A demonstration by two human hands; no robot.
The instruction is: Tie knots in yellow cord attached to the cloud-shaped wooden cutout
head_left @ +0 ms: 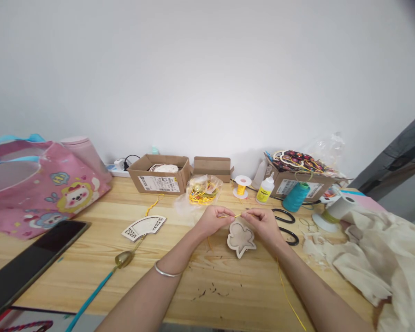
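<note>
My left hand (pixel 216 220) and my right hand (pixel 262 222) face each other above the table, fingertips pinched on a thin yellow cord (pixel 238 215) that runs between them. A loose length of that cord trails below my right forearm to the table's front edge. Just under the fingers is a flower-shaped wooden piece (pixel 241 240) with a raised outline; whether the cord passes through it I cannot tell. Black-handled scissors (pixel 286 216) lie beside my right hand, their blades hidden. To the left rests a fan-shaped wooden piece (pixel 144 228) with a yellow cord, a brass bell (pixel 123 259) and a teal tassel (pixel 93 295).
Along the wall stand a cardboard box (pixel 159 184), a bag of yellow cords (pixel 204 191), a yellow thread spool (pixel 242 186), a glue bottle (pixel 264 190) and a teal thread cone (pixel 296 197). Beige cloth (pixel 363 258) covers the right; a phone (pixel 31 263) and pink bag (pixel 51 189) lie left.
</note>
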